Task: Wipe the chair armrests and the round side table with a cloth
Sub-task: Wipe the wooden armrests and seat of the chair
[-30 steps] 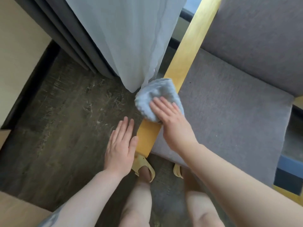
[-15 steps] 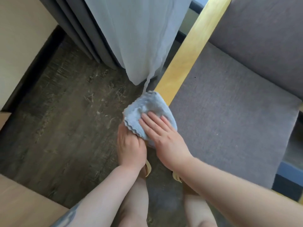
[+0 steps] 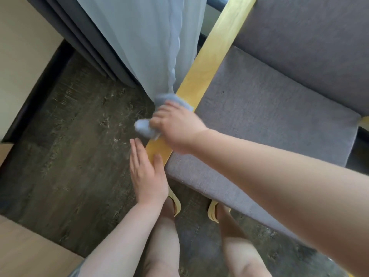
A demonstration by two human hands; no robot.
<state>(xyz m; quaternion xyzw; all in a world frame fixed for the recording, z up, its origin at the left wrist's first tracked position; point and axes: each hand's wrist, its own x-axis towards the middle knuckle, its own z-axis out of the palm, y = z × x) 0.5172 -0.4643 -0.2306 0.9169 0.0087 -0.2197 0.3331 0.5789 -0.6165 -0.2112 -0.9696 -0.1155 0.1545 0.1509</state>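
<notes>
Right hand (image 3: 175, 126) now bunching the cloth (image 3: 145, 127) round the armrest's (image 3: 201, 76) outer edge, at 12 o'clock from the left hand (image 3: 147, 172); earlier pressed flat on top. Left hand flat again, fingers straight, thumb on the armrest end. Probably edge-wiping; side table unseen, not yet wiped.

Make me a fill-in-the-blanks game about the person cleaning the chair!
1. The right hand grips a light blue ____ on the armrest.
2. The armrest is made of yellow ____.
3. The left hand has its fingers ____, thumb touching the armrest's near end.
4. The seat cushion is coloured ____.

Missing words: cloth; wood; straight; grey
</notes>
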